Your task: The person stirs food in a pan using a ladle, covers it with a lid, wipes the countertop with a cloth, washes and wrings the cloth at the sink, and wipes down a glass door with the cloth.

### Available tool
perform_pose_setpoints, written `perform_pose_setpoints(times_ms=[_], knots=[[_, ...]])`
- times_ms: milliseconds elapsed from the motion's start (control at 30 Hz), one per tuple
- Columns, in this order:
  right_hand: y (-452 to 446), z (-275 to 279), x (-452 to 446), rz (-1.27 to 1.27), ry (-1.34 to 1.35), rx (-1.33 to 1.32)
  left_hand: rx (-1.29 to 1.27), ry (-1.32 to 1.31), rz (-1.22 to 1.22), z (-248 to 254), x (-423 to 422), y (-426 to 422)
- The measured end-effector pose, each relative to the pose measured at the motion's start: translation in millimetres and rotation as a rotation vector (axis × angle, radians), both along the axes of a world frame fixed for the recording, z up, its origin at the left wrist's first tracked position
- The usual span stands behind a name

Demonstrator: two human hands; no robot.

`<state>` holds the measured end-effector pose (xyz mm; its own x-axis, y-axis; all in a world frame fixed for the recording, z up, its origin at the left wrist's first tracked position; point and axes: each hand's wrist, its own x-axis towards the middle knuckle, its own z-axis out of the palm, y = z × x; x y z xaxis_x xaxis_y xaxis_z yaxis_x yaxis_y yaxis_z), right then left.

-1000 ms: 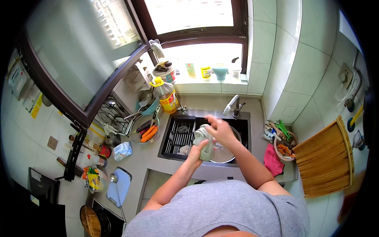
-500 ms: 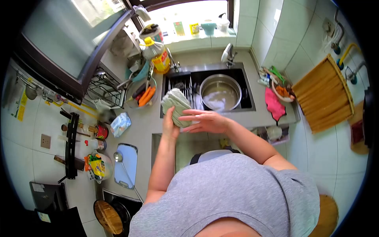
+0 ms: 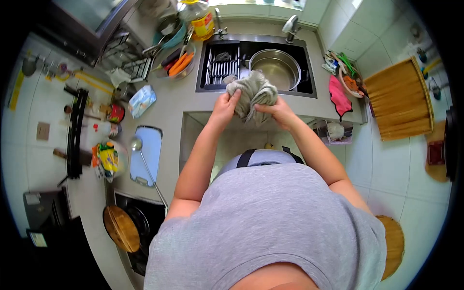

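Bunched between my two hands is a greyish-green cloth (image 3: 252, 94), held over the front edge of the sink. My left hand (image 3: 224, 107) pinches its left side, thumb on top. On the right side, my right hand (image 3: 279, 111) grips it with the fingers mostly hidden in the folds. Just beyond the cloth, a round steel pot (image 3: 275, 70) stands in the dark sink (image 3: 309, 87), with some liquid showing inside. A slatted drying rack (image 3: 222, 65) covers the sink's left part, with a small dark lump lying on it.
Left of the sink stand a bowl of carrots (image 3: 181, 64) and an oil bottle (image 3: 199, 19). A blue cutting board (image 3: 146, 154) carries a long ladle (image 3: 137, 144). A pink cloth (image 3: 338, 94) hangs over the counter's right edge. A faucet (image 3: 291, 26) rises behind the pot.
The cloth went from a folded pad in my left hand to a loose bunch held by both hands. My right hand closed on it. The view tilted downward.
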<state>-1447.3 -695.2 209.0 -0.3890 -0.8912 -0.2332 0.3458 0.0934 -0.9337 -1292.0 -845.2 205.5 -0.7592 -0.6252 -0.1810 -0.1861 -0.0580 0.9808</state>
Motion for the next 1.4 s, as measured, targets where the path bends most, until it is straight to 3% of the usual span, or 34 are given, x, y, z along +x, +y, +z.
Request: perform_pose_setpoints(times_ms=[67,133,200,267,333,367,467,533,567,667,733,767,833,900,1000,1133,1200,1300,1333,1400], knots=[[6.6,9.5,-5.1,-0.006,-0.063,-0.003,0.125,0.116,0.129,3.1,2.9,-6.5],[11.7,25.9,-14.0,0.049,-0.320,-0.145,-0.027,0.075,0.212,20.9,9.9,-8.6],[17.4,19.9,-22.8,-0.058,-0.233,-0.225,0.169,0.382,0.361,40.7,13.2,-6.2],[21.4,27.1,-27.7,0.088,-0.014,-0.310,0.260,0.454,0.346,49.0,18.4,-15.1],[30.3,39.2,-33.4,0.303,0.250,-0.194,0.493,0.749,0.225,61.9,19.4,-16.3],[33.4,43.7,-36.7,0.318,0.250,-0.189,0.558,0.840,0.203,64.2,15.6,-15.6],[32.2,46.8,-40.7,0.488,0.233,0.043,0.655,0.719,0.076,63.2,12.7,-9.9],[24.5,36.1,-40.6,0.343,0.406,0.135,0.707,0.723,0.030,65.1,8.6,5.1],[18.2,33.5,-36.6,0.393,0.552,0.124,0.710,0.695,-0.002,60.0,5.4,11.8],[3.3,24.4,-11.7,0.439,0.462,0.068,0.678,0.638,-0.075,47.8,5.3,16.6],[-4.2,18.9,-4.2,0.342,0.394,0.180,0.208,0.410,-0.073,49.5,13.5,14.7],[-11.6,10.5,-4.6,0.283,0.301,0.105,0.212,0.408,-0.070,51.6,18.3,10.5],[-12.8,-1.5,-7.0,0.228,0.202,0.035,-0.101,0.359,-0.007,53.7,30.0,-2.2],[-10.4,7.2,-4.5,0.164,-0.017,-0.120,-0.062,0.331,0.023,48.5,37.5,-10.7],[-7.5,19.4,-2.5,-0.001,-0.074,-0.221,0.009,0.253,0.078,56.1,52.6,-12.3],[-0.5,19.9,-10.3,0.016,0.057,-0.195,0.167,0.205,0.029,50.0,63.0,-17.6],[-1.4,37.9,0.0,0.010,0.077,-0.173,0.461,0.465,0.035,38.2,60.9,-20.0],[-9.7,54.6,14.3,0.014,0.072,-0.159,0.707,0.565,0.007,38.2,63.0,-29.6],[-12.2,54.9,16.5,0.001,0.075,-0.155,0.715,0.562,-0.004,36.2,59.9,-28.4],[-17.4,57.2,19.0,0.064,0.134,-0.176,0.483,0.466,-0.064,32.5,54.8,-26.4]])
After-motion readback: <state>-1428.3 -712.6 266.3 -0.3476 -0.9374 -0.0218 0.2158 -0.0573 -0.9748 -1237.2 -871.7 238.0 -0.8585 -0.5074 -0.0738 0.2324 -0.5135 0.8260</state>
